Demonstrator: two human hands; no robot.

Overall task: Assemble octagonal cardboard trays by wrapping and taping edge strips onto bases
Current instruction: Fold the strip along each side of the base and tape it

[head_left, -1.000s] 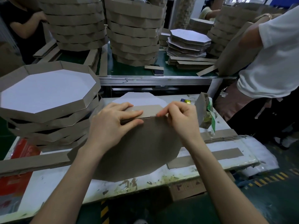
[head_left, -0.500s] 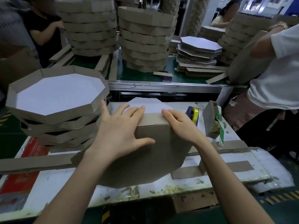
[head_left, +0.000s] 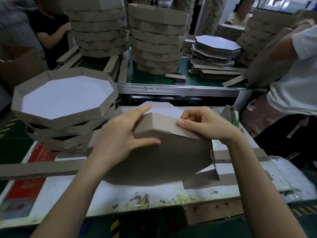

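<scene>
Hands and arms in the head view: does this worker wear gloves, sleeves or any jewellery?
No gloves: the left hand and right hand are bare, with no rings or watch visible. The left forearm and right forearm are uncovered down to the frame's lower edge, so no sleeve shows. The visible nails look short and unpainted.

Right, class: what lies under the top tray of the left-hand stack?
Under the top tray sit more brown trays, stacked unevenly. Their insides and the table beneath are covered.
</scene>
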